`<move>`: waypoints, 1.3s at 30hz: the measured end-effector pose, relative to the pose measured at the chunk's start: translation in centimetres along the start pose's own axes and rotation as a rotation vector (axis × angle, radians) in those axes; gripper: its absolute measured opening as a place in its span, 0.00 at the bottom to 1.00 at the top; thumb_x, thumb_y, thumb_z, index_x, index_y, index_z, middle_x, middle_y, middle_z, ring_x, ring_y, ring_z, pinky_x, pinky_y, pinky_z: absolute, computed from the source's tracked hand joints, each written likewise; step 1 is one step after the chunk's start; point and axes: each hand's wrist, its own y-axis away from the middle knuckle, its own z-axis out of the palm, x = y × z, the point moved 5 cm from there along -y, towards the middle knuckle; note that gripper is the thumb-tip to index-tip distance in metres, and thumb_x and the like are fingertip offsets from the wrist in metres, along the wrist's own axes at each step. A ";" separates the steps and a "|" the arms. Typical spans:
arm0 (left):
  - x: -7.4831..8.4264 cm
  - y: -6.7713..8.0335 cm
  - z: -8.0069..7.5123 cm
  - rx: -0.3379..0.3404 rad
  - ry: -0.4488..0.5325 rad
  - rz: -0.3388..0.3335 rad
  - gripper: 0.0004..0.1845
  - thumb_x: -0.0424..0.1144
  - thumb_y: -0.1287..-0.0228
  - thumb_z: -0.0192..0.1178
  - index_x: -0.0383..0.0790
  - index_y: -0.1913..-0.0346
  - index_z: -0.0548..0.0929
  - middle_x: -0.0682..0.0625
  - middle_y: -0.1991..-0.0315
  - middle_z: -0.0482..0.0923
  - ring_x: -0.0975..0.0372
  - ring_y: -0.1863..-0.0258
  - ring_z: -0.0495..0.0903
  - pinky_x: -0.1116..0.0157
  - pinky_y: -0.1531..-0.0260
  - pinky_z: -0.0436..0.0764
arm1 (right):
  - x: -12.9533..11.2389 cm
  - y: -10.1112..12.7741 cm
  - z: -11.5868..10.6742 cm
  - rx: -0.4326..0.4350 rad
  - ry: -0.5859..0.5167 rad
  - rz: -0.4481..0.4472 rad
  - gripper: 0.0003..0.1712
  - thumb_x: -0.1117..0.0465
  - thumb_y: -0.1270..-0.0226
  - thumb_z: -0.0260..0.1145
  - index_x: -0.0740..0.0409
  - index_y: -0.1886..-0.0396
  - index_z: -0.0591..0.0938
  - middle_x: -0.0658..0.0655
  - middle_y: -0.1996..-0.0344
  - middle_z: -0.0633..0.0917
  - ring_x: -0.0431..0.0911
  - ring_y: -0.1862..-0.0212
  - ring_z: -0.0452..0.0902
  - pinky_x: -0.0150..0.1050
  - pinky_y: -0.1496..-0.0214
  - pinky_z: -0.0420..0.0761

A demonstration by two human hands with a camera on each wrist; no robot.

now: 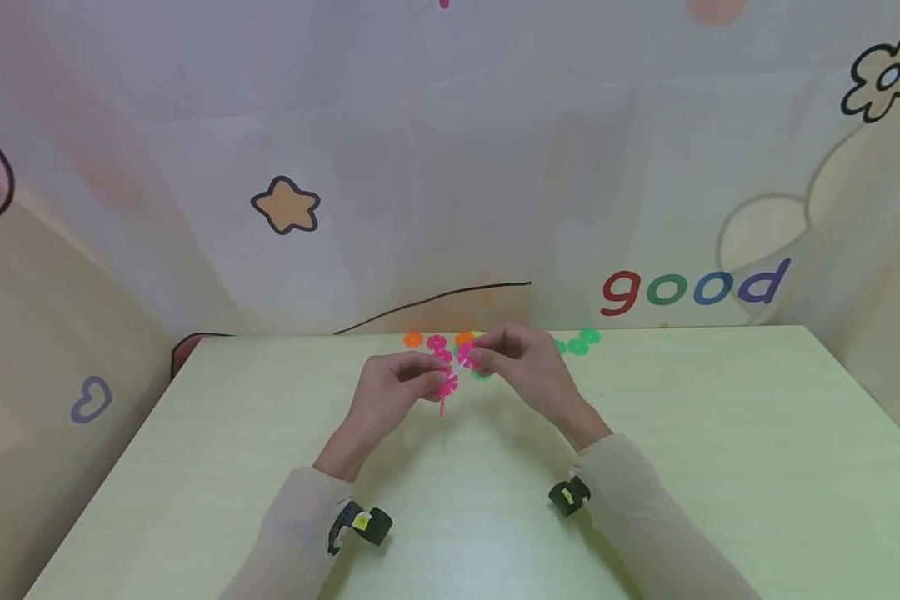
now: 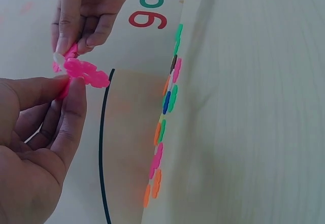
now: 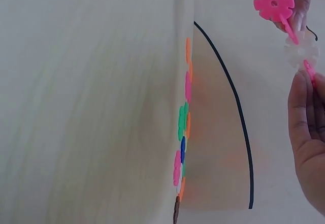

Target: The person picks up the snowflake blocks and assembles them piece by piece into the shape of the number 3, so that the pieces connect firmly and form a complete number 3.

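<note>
Several interlocking slotted plastic discs are joined in a cluster held above the table. My left hand point(image 1: 393, 392) pinches the pink discs point(image 1: 448, 385) of the cluster between thumb and fingertips. Opposite it, my right hand point(image 1: 532, 371) pinches another pink disc point(image 1: 466, 353) at the cluster's other side. A translucent white disc point(image 3: 302, 51) sits between the two hands, with pink discs meeting its edge from both sides in the right wrist view. One pink disc point(image 3: 274, 3) there faces the camera, showing its notched rim. Fingertips partly cover the joints.
Loose discs lie along the back of the pale table point(image 1: 720, 433): orange point(image 1: 413, 340), pink point(image 1: 437, 342) and green point(image 1: 578, 347) among them. In the left wrist view a dark blue disc point(image 2: 166, 102) lies in that row. A printed cloth point(image 1: 435, 208) hangs behind the table.
</note>
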 end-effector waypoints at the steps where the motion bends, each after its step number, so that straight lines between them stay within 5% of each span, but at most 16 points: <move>1: 0.0 0.0 0.0 0.004 0.001 0.000 0.08 0.32 0.29 0.71 0.36 0.50 0.92 0.46 0.59 0.90 0.54 0.63 0.91 0.62 0.52 0.88 | 0.0 -0.1 0.0 0.002 -0.001 0.003 0.08 0.64 0.27 0.74 0.62 0.53 0.87 0.57 0.58 0.90 0.52 0.60 0.89 0.54 0.46 0.88; 6: 0.1 0.0 -0.1 0.015 0.002 -0.004 0.08 0.31 0.29 0.71 0.35 0.50 0.92 0.46 0.59 0.90 0.54 0.64 0.91 0.62 0.52 0.88 | 0.2 -0.2 0.2 0.002 -0.008 0.018 0.09 0.64 0.27 0.74 0.62 0.52 0.87 0.58 0.58 0.90 0.51 0.59 0.89 0.42 0.48 0.89; 11: 0.0 0.1 -0.1 0.001 0.026 -0.006 0.09 0.31 0.29 0.70 0.35 0.49 0.91 0.45 0.57 0.90 0.54 0.62 0.91 0.61 0.51 0.88 | 0.1 -0.1 0.1 -0.008 -0.005 0.023 0.10 0.63 0.27 0.74 0.61 0.51 0.87 0.57 0.57 0.90 0.52 0.58 0.89 0.41 0.48 0.88; 16: -0.5 0.0 0.2 -0.041 0.086 -0.013 0.11 0.32 0.28 0.70 0.34 0.47 0.90 0.44 0.55 0.89 0.53 0.59 0.91 0.61 0.51 0.89 | 0.1 -0.2 -0.1 -0.030 -0.019 0.006 0.12 0.61 0.26 0.74 0.60 0.47 0.87 0.56 0.57 0.91 0.57 0.56 0.89 0.45 0.46 0.88; 24: -0.9 0.0 0.8 -0.087 0.131 -0.018 0.10 0.33 0.28 0.70 0.33 0.47 0.89 0.43 0.54 0.89 0.43 0.53 0.89 0.60 0.50 0.89 | -0.3 -0.2 -0.4 -0.049 -0.028 0.011 0.15 0.60 0.25 0.73 0.59 0.42 0.87 0.56 0.54 0.90 0.52 0.56 0.90 0.55 0.43 0.87; 33: -0.5 0.1 0.8 -0.078 0.131 -0.020 0.12 0.37 0.26 0.69 0.38 0.45 0.89 0.46 0.51 0.88 0.53 0.54 0.90 0.56 0.46 0.88 | -0.5 -0.1 -0.1 -0.077 -0.065 0.007 0.09 0.64 0.27 0.74 0.60 0.51 0.88 0.58 0.59 0.89 0.65 0.54 0.87 0.65 0.42 0.84; 39: -0.3 0.2 0.7 -0.064 0.165 -0.007 0.13 0.38 0.26 0.69 0.37 0.44 0.88 0.45 0.51 0.88 0.52 0.54 0.90 0.50 0.44 0.86 | -0.3 0.0 0.2 -0.096 -0.031 0.004 0.09 0.64 0.26 0.73 0.59 0.50 0.89 0.56 0.59 0.90 0.56 0.57 0.88 0.64 0.43 0.85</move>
